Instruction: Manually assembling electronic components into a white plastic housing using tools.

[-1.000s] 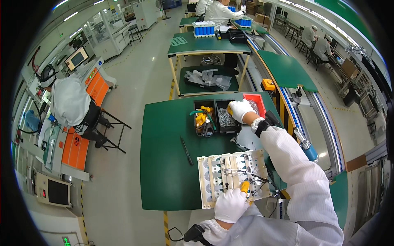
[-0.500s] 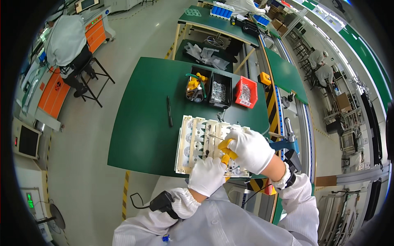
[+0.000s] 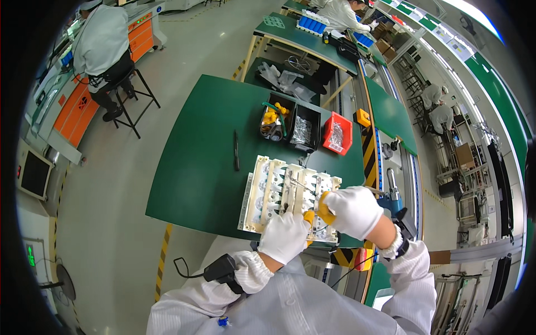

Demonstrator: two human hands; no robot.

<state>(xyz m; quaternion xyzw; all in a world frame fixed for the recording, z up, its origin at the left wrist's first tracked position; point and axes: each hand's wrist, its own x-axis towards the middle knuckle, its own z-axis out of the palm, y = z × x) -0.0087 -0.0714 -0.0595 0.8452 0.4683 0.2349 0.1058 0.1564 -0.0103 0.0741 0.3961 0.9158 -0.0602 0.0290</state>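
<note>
A white plastic frame (image 3: 258, 195) with rows of round cut-outs and metal fittings lies on the green table's near edge. My right hand (image 3: 353, 212), in a white glove, is closed round the yellow handle (image 3: 326, 209) of a tool. Its thin metal shaft (image 3: 303, 185) points left over the frame. My left hand (image 3: 283, 237), also gloved, rests at the frame's near edge, fingers curled round another yellow-handled tool (image 3: 309, 218). The working end of that tool is hard to make out. A small dark piece shows just beyond the left fingers.
Beyond the frame stand a black bin (image 3: 273, 120) of yellow-handled tools, a black bin (image 3: 304, 129) and a red bin (image 3: 338, 134), both with small metal parts. A black pen (image 3: 236, 151) lies on the table (image 3: 190, 167). A conveyor rail runs along the right; people work farther off.
My right hand has moved right, away from my left hand, and more of its tool's metal shaft shows. The left hand stays nearly in place. The whole view has shifted slightly.
</note>
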